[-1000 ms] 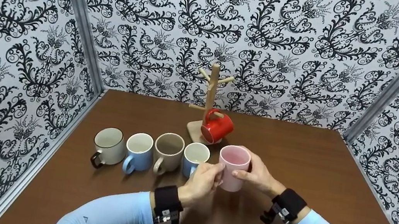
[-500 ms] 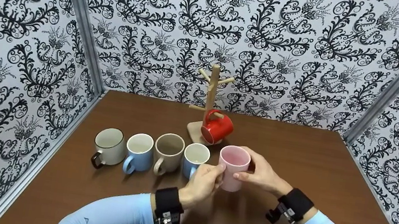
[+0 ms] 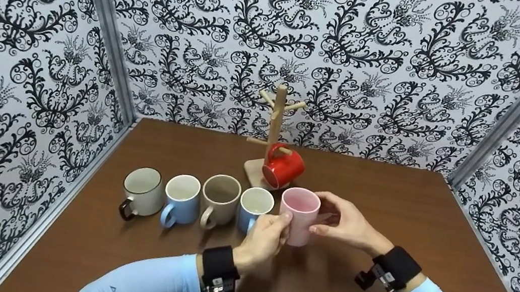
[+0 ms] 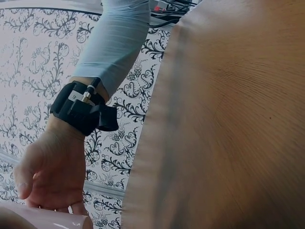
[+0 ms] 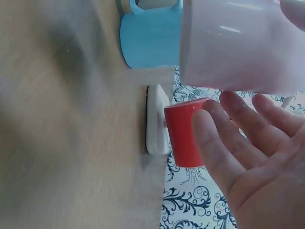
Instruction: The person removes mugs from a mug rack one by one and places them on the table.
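Observation:
A pink mug (image 3: 300, 215) stands upright in front of the wooden mug tree, and its handle is hidden. My left hand (image 3: 263, 238) grips the mug at its left side, fingers curled in toward it. On the other side is my right hand (image 3: 348, 224), fingers spread and loosely bent. In the right wrist view a gap shows between the right palm and the pink mug (image 5: 243, 47); its fingertips (image 5: 230, 98) are close to the wall, and whether they touch I cannot tell. The left wrist view catches the right hand (image 4: 57, 167) behind the mug's edge (image 4: 52, 218).
Left of the pink mug stand a small blue mug (image 3: 254, 206), a beige mug (image 3: 220, 201), another blue mug (image 3: 182, 201) and a grey mug (image 3: 144, 191) with a dark handle. Behind them, a red mug (image 3: 284, 169) hangs on the wooden mug tree (image 3: 276, 123). Patterned walls enclose the brown table (image 3: 385, 194).
My right hand has loosened from the pink mug and drawn slightly right. The mug has shifted a little left in my left hand. The other mugs have stayed put.

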### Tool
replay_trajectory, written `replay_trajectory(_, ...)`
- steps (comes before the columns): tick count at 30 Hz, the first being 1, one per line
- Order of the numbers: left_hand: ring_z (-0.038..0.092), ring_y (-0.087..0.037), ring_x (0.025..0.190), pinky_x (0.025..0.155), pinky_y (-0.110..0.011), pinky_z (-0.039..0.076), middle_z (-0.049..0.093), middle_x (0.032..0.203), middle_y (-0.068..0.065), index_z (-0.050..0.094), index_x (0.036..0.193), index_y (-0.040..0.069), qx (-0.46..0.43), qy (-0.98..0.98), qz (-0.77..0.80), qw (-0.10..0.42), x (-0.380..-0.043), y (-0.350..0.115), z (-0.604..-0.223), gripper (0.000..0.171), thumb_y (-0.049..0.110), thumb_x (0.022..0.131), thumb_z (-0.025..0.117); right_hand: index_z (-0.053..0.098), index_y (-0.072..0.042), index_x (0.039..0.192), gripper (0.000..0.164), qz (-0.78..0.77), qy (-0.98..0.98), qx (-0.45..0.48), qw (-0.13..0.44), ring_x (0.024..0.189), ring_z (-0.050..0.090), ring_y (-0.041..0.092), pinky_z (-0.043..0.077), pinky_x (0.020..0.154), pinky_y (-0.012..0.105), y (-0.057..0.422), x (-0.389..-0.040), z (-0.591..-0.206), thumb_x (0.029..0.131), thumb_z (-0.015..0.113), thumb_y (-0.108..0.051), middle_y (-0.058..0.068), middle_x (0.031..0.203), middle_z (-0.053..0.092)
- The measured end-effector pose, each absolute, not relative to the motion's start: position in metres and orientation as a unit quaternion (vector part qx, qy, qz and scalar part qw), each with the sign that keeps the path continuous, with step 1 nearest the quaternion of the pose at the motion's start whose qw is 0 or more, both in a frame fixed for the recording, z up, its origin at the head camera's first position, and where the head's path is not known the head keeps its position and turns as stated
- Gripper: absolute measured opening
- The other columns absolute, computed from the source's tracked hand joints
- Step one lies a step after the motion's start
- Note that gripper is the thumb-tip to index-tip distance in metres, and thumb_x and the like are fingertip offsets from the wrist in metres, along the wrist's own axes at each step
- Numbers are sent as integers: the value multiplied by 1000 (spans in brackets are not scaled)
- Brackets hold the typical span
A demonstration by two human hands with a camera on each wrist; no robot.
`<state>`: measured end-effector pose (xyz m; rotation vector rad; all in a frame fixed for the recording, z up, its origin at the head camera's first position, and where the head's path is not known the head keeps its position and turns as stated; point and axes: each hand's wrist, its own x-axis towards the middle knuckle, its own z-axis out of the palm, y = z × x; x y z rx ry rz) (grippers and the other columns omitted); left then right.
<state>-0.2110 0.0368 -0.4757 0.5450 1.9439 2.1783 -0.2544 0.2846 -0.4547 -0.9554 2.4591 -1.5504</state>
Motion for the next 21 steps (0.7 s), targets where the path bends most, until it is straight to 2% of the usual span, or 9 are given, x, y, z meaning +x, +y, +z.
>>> replay_trajectory(3,31,-5,40,40,-20,24,42,54,5,44,73,-20,177,646,738,83,-211,37,-476,57,22,112,47,56,-1,143,64,-496,810,-310,43,109,72,43,61,89,51,288,-254,-455,88,86,-11,17,126,72)
replay_trajectory(8,31,-5,45,44,-20,23,42,55,5,43,73,-20,182,643,741,74,-209,39,-476,54,17,112,48,59,1,140,58,-477,821,-307,58,110,72,38,61,91,50,294,-254,-458,89,85,-12,19,122,73)
replay_trajectory(12,31,-6,45,44,-21,23,43,56,5,44,74,-18,180,655,730,76,-208,41,-477,54,21,112,49,61,1,137,55,-462,833,-297,62,107,74,34,61,90,45,298,-254,-459,89,85,-14,19,121,72)
replay_trajectory(16,32,-7,45,44,-22,23,43,55,6,46,74,-16,177,668,719,71,-206,43,-477,56,25,112,49,63,-1,134,54,-443,847,-288,56,107,74,32,62,90,41,302,-252,-458,88,87,-18,14,122,73)
replay_trajectory(21,33,-8,47,47,-23,24,41,55,6,45,72,-15,182,672,716,58,-206,45,-480,58,25,113,49,65,-4,132,53,-426,857,-284,54,110,72,36,61,91,49,307,-251,-458,88,88,-22,15,122,73)
